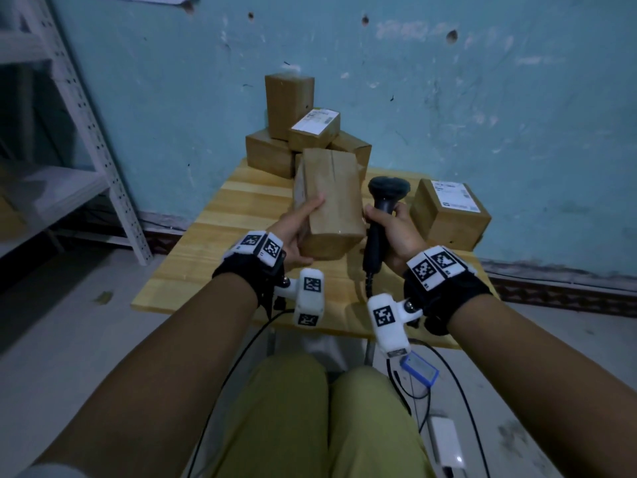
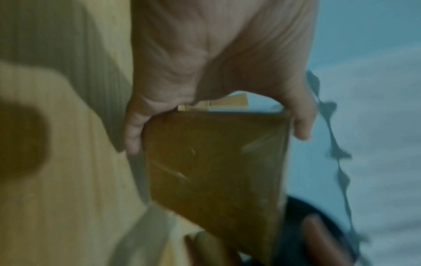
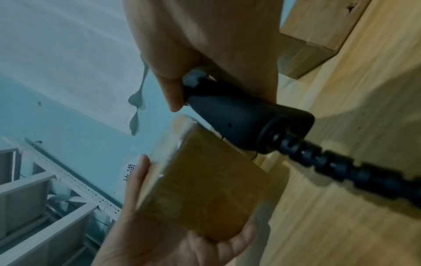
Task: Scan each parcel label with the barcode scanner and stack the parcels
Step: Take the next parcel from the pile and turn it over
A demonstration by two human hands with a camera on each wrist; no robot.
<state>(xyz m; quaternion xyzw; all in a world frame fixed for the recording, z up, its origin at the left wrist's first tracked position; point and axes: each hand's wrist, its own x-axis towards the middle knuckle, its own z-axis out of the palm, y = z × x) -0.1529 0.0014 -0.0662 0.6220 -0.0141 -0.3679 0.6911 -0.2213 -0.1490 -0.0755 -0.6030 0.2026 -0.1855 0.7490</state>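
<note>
My left hand (image 1: 296, 232) grips a brown paper-wrapped parcel (image 1: 329, 201) lifted above the wooden table (image 1: 220, 236), thumb on one side and fingers on the other. Its plain face points at me; a white label edge (image 3: 131, 172) shows on its far side in the right wrist view. The same parcel (image 2: 214, 171) fills the left wrist view, and appears as the parcel (image 3: 200, 189) in the right wrist view. My right hand (image 1: 393, 229) grips the black barcode scanner (image 1: 382, 208) by its handle, just right of the parcel, head up. The scanner handle (image 3: 239, 118) and its ribbed cable are seen close.
A pile of several brown parcels (image 1: 293, 132) stands at the table's far edge against the blue wall; one carries a white label (image 1: 315, 120). A labelled parcel (image 1: 451, 212) sits at the right. A white metal shelf rack (image 1: 86, 132) stands left. Cables and a blue device (image 1: 418, 369) lie on the floor.
</note>
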